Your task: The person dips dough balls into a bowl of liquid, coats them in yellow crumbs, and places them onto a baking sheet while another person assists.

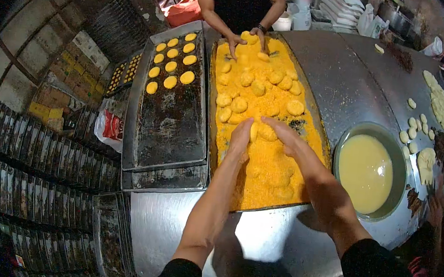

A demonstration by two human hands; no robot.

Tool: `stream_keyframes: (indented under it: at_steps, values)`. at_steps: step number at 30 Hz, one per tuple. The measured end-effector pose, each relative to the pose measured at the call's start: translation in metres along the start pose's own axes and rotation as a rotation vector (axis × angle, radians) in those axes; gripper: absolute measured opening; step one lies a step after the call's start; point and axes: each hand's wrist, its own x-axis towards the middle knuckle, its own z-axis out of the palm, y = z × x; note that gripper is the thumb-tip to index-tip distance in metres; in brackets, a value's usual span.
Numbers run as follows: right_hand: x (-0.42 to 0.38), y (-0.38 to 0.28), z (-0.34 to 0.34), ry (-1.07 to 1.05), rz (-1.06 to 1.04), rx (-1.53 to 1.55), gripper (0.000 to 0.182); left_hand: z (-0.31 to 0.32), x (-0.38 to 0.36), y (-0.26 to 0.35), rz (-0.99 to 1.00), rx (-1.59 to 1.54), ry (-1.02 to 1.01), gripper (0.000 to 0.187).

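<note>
Yellow crumbs (pixel 262 167) fill a long tray in front of me, with several crumb-coated dough balls (pixel 239 105) scattered over them. My left hand (pixel 240 136) is low in the crumbs, fingers curled against a yellow dough piece (pixel 254 132). Opposite it, my right hand (pixel 283 134) bends its fingers over a coated dough ball (pixel 267 133). The fingertips of both hands come close together above these pieces, and the palms face inward. Part of the grip is hidden behind the hands.
Across the tray, another person's hands (pixel 248 41) handle dough balls. On the left, a dark baking tray (pixel 166 127) carries rows of yellow discs. A basin of pale yellow liquid (pixel 365 172) stands right, with pale dough pieces (pixel 411 128) beyond. Stacked trays (pixel 38 184) line the left.
</note>
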Motion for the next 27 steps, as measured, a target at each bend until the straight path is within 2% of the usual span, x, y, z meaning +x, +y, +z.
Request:
stream_keyframes:
  at_steps: [2,4,5,6,7,9,10,12,13,14,15,16,17,18,19,21,22,24,25,27]
  values:
    - [0.012,-0.021,0.002,-0.057,-0.121,0.103,0.055,0.018,-0.006,0.053,-0.052,-0.315,-0.090,0.055]
    - [-0.017,-0.069,0.020,-0.099,-0.174,0.215,0.058,0.001,0.028,0.069,-0.037,-0.402,-0.112,0.055]
    - [-0.002,-0.079,0.009,-0.069,-0.213,0.213,0.062,0.015,0.005,0.107,0.060,-0.532,-0.233,0.061]
    - [0.008,-0.083,-0.002,-0.039,-0.259,0.206,0.065,0.012,0.006,0.119,0.077,-0.459,-0.191,0.071]
    - [-0.005,-0.080,-0.003,-0.028,-0.245,0.211,0.065,0.012,-0.012,0.134,0.039,-0.254,-0.027,0.079]
    - [-0.033,-0.082,-0.012,0.330,-0.188,-0.454,0.073,-0.013,-0.002,0.101,-0.036,0.159,0.041,0.080]
    - [-0.007,-0.052,-0.055,0.332,-0.181,-1.005,0.081,-0.012,-0.029,0.098,-0.121,0.291,-0.025,0.081]
    - [-0.088,-0.026,-0.034,0.297,-0.064,-1.073,0.087,-0.021,-0.082,0.066,-0.292,0.449,-0.105,0.082]
    - [-0.110,-0.001,-0.039,0.160,-0.131,-0.956,0.088,-0.028,-0.096,0.042,-0.381,0.476,-0.114,0.082]
    - [-0.121,0.019,-0.042,0.024,-0.197,-0.838,0.089,-0.022,-0.120,0.035,-0.422,0.373,-0.106,0.082]
    - [-0.122,0.034,-0.034,0.018,-0.201,-0.841,0.089,-0.011,-0.137,0.031,-0.466,0.269,-0.101,0.081]
    - [-0.120,0.048,-0.023,0.176,-0.254,-0.875,0.088,-0.001,-0.133,0.016,-0.463,0.265,-0.096,0.081]
    - [-0.115,0.059,-0.012,0.337,-0.305,-0.904,0.086,0.007,-0.124,-0.008,-0.368,0.023,-0.089,0.080]
    - [-0.099,0.063,-0.005,0.397,-0.203,-0.852,0.079,0.015,-0.122,-0.021,-0.269,-0.217,-0.082,0.078]
    - [-0.083,0.059,0.000,0.400,-0.211,-0.856,0.079,0.025,-0.119,-0.013,-0.260,-0.219,-0.085,0.078]
    - [-0.063,0.048,0.006,0.093,-0.250,-0.024,0.067,0.043,-0.108,0.015,-0.270,-0.285,0.082,0.067]
    - [-0.070,0.026,0.008,0.096,-0.253,-0.024,0.067,0.041,-0.099,0.024,-0.269,-0.284,0.078,0.067]
    - [-0.101,-0.017,0.016,0.051,-0.051,-0.135,0.061,0.025,-0.091,0.032,-0.078,-0.324,-0.233,0.053]
    - [-0.102,-0.017,0.008,0.055,-0.033,-0.131,0.061,0.017,-0.096,0.031,-0.096,-0.331,-0.230,0.053]
    - [-0.112,-0.019,-0.015,0.072,0.006,-0.501,0.062,0.001,-0.108,0.037,-0.071,0.217,-0.165,0.047]
